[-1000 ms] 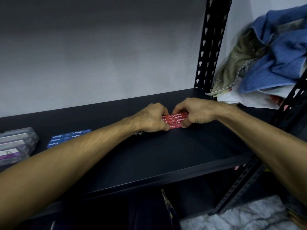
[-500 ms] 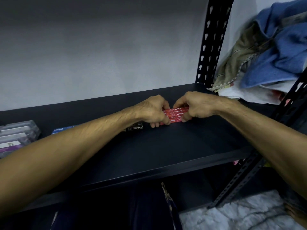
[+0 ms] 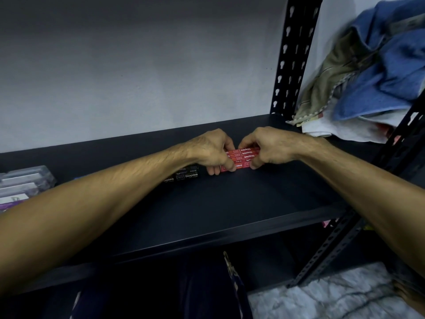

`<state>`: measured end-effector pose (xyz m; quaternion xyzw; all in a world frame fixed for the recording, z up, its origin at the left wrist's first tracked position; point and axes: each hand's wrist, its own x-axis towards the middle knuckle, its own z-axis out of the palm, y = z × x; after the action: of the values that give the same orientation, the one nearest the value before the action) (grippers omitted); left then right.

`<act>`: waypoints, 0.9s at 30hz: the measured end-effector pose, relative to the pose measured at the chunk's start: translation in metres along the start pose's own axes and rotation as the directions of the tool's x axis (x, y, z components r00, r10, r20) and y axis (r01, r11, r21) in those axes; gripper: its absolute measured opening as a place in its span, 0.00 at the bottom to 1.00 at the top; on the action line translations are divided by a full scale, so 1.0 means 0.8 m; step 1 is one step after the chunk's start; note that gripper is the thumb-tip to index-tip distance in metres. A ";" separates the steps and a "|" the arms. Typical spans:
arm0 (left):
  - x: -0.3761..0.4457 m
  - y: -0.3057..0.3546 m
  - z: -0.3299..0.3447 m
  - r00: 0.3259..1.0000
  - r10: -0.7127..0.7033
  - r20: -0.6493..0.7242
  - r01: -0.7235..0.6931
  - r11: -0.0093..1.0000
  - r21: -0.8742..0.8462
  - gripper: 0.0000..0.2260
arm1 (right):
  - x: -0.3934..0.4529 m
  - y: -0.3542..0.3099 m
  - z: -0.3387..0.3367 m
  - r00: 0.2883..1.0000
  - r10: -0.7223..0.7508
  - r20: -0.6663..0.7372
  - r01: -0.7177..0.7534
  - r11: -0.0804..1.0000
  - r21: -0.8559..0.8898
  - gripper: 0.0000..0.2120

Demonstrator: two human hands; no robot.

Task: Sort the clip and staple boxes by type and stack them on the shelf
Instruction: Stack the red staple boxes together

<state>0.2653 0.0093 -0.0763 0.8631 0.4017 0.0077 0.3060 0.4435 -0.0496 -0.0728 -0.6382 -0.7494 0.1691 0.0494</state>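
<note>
Several red staple boxes [image 3: 242, 157] lie packed together on the dark shelf [image 3: 230, 203], near its middle. My left hand [image 3: 212, 150] grips their left end with curled fingers, and my right hand [image 3: 266, 147] grips their right end. Black staple boxes [image 3: 186, 175] lie just left of the red ones, partly hidden under my left forearm. Clear plastic clip boxes [image 3: 25, 185] are stacked at the shelf's far left edge.
A black perforated upright [image 3: 292, 54] stands at the shelf's back right. Crumpled blue, olive and white cloths [image 3: 368, 77] pile up to the right of it. A grey wall backs the shelf. Another upright [image 3: 333, 238] slants at the front right, over a marbled floor [image 3: 322, 295].
Both hands have stayed on the red boxes, nudging them slightly. The view has shifted, so my left forearm now hides the blue boxes that showed at the left.
</note>
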 end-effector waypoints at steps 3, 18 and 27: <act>0.001 -0.001 0.001 1.000 0.001 -0.011 0.000 1.000 0.017 0.17 | 0.000 0.001 0.000 1.000 -0.009 -0.007 0.009 1.000 -0.008 0.20; 0.004 -0.004 0.002 1.000 0.004 -0.010 -0.004 1.000 0.013 0.19 | -0.001 -0.001 0.000 1.000 -0.012 -0.001 0.012 1.000 -0.018 0.20; -0.001 -0.001 0.003 1.000 -0.004 -0.014 0.004 1.000 0.013 0.19 | -0.001 0.001 0.003 1.000 -0.013 -0.014 0.013 1.000 -0.005 0.20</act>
<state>0.2649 0.0083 -0.0786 0.8642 0.4056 0.0103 0.2977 0.4442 -0.0508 -0.0750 -0.6348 -0.7535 0.1623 0.0542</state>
